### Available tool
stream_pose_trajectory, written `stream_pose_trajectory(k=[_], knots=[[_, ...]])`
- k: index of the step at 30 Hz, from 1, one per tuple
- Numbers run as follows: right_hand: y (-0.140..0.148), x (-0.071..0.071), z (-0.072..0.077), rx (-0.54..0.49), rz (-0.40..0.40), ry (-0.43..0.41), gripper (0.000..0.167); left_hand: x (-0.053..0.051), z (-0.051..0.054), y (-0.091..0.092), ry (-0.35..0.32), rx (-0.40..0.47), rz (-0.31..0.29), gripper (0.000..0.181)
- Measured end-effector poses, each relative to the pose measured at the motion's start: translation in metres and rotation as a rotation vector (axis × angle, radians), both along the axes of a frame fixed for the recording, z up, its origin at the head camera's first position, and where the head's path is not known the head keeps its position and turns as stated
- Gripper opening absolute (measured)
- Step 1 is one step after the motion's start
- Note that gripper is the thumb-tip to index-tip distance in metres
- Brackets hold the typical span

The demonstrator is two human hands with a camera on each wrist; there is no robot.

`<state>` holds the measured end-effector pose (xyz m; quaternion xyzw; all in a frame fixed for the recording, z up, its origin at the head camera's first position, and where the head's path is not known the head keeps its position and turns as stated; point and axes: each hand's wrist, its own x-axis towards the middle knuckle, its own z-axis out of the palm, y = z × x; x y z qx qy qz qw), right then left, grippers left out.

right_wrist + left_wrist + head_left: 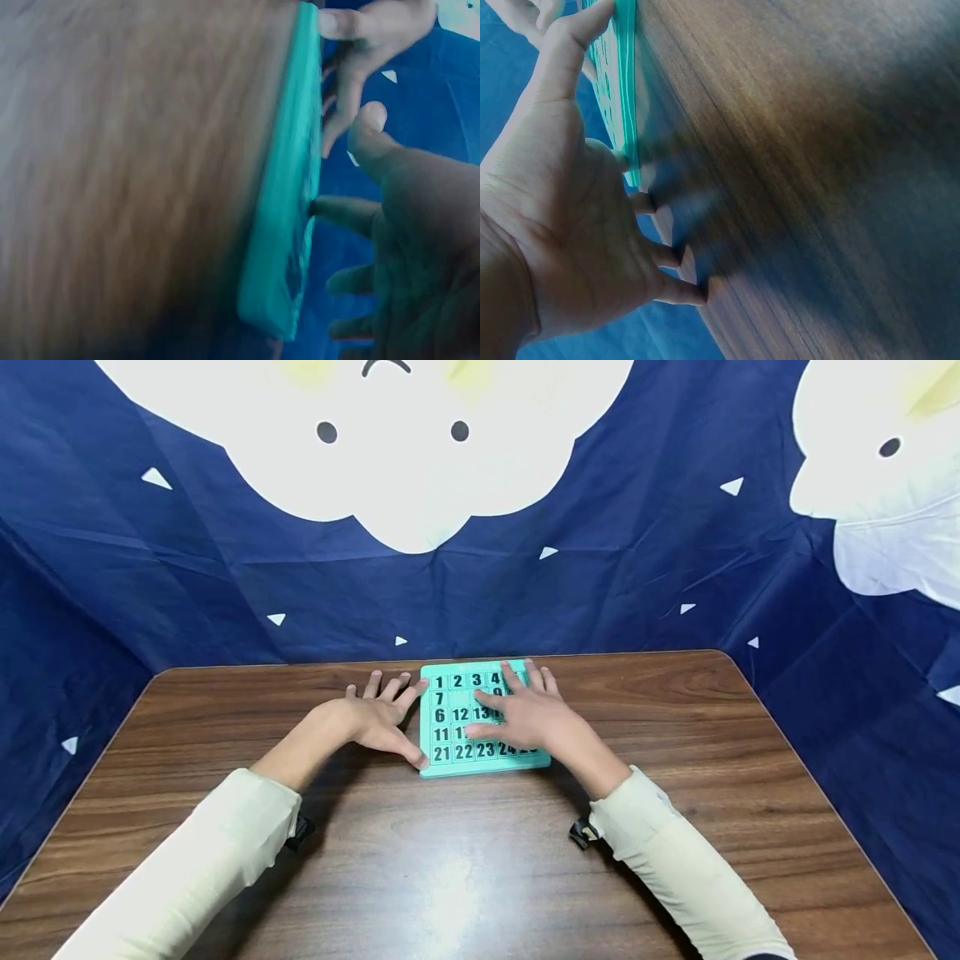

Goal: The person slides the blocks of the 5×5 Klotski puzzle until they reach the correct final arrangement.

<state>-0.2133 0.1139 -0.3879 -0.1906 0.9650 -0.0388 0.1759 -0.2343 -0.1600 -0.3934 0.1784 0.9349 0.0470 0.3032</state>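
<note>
A turquoise sliding number puzzle [487,767] lies flat near the table's far edge, its square tiles printed with black numerals. A blank spot shows in its second row, right of the tile marked 7. My left hand [378,720] has its fingers spread; the thumb and index finger touch the puzzle's left edge, and other fingertips rest on the table. Over the right part of the board is my right hand [536,717], which covers several tiles. In the right wrist view its index finger [345,212] reaches the tile face, while the thumb [373,124] is raised off it.
The brown wood-grain table [360,877] carries a bright glare in front of the puzzle. A dark blue cloth [510,593] with white clouds and triangles hangs right behind the far edge and along both sides.
</note>
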Motion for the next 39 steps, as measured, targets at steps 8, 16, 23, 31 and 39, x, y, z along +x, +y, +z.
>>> stream_pose_trajectory(k=[8,16,23,31,39], knots=[[-0.018,-0.001,0.000,-0.045,0.091,0.029,0.081,-0.001,0.000,0.002,0.001,-0.008,-0.007,0.146],[-0.014,-0.006,-0.003,0.043,0.038,0.027,0.078,-0.001,0.000,0.000,0.002,-0.001,-0.003,0.148],[-0.021,0.006,0.003,0.041,0.134,0.054,0.080,0.000,0.000,-0.001,-0.005,-0.004,0.003,0.147],[-0.047,-0.002,-0.002,0.063,0.074,0.041,0.082,0.000,0.001,0.000,-0.009,0.001,0.003,0.146],[-0.021,0.005,0.002,-0.031,0.071,0.077,0.087,0.000,0.000,0.000,0.004,0.003,-0.005,0.146]])
